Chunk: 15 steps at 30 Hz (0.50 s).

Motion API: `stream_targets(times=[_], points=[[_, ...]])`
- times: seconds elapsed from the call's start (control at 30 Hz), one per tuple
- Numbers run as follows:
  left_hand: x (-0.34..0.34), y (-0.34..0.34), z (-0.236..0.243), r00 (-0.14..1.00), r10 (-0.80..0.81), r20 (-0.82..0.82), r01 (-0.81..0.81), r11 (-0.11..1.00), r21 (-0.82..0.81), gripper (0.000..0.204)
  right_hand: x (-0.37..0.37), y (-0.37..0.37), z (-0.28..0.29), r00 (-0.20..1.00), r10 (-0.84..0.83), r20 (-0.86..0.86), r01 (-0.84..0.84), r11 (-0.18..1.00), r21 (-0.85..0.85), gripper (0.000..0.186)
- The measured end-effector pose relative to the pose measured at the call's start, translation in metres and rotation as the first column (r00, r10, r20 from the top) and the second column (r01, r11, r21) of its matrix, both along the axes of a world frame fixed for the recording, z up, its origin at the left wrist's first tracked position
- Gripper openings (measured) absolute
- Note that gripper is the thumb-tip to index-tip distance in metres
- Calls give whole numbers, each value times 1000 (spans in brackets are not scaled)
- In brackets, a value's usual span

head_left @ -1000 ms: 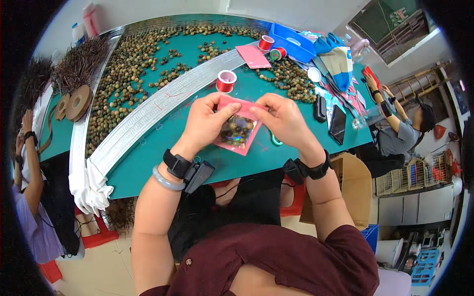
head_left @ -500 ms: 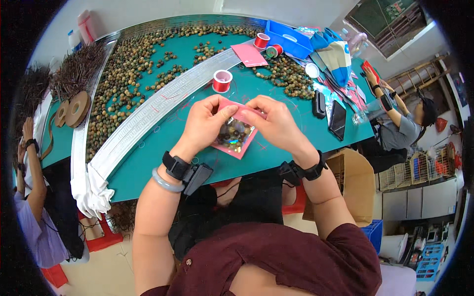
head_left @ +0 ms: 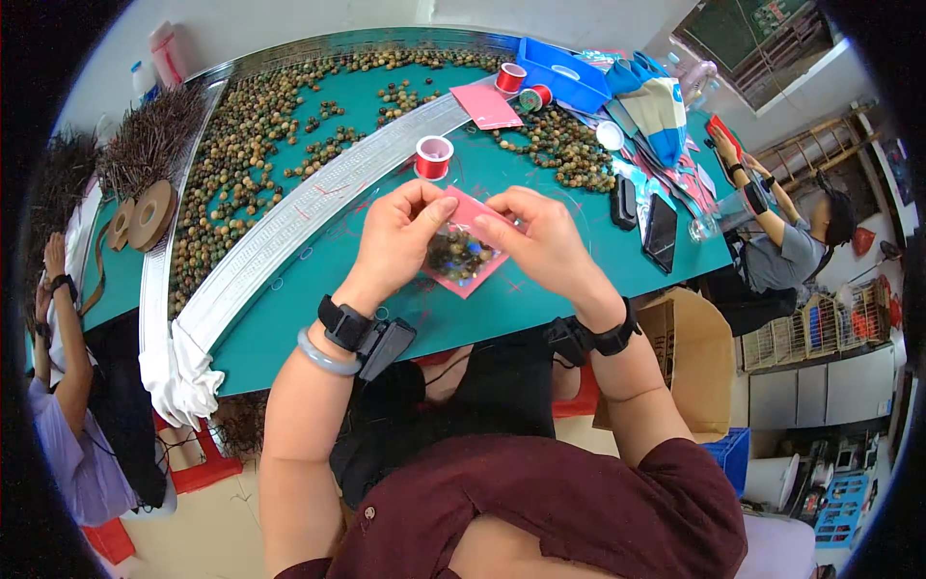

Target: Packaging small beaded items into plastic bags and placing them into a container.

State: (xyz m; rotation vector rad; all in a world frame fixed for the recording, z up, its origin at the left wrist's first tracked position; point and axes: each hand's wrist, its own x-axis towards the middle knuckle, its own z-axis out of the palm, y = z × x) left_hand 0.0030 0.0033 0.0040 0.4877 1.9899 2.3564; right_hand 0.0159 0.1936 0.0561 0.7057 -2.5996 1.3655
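Observation:
Between my two hands is a small pink pouch (head_left: 470, 206) with a clear front, and dark and greenish beads (head_left: 459, 255) show through its window. My left hand (head_left: 397, 232) pinches the pouch's upper left edge between thumb and fingers. At the upper right edge, my right hand (head_left: 536, 237) grips it the same way. The pouch is tilted and held above the green table (head_left: 386, 333). Just beyond my left hand stands a spool of red thread (head_left: 433, 166).
Loose beads (head_left: 241, 159) lie left and far behind a white grooved board (head_left: 289, 210). A pink sheet (head_left: 487, 106), a blue tray (head_left: 563, 77) and a black phone (head_left: 660, 234) lie farther right. Co-workers sit at left (head_left: 77, 425) and right (head_left: 786, 251).
The pouch has turned slightly in my hands, and its pink upper part shows more. My right hand has shifted a little to the right. Both hands keep hold of it.

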Motion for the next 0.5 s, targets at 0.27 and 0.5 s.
stream_targets(times=[0.27,0.5], points=[[-3,2,-4,997,-71,10,69,992,108,15,8,11,-5,985,-111,-134,123,989,85,12],[-4,2,1,998,-37,59,26,983,180,35,28,93,7,861,-484,-159,483,874,-45,12]])
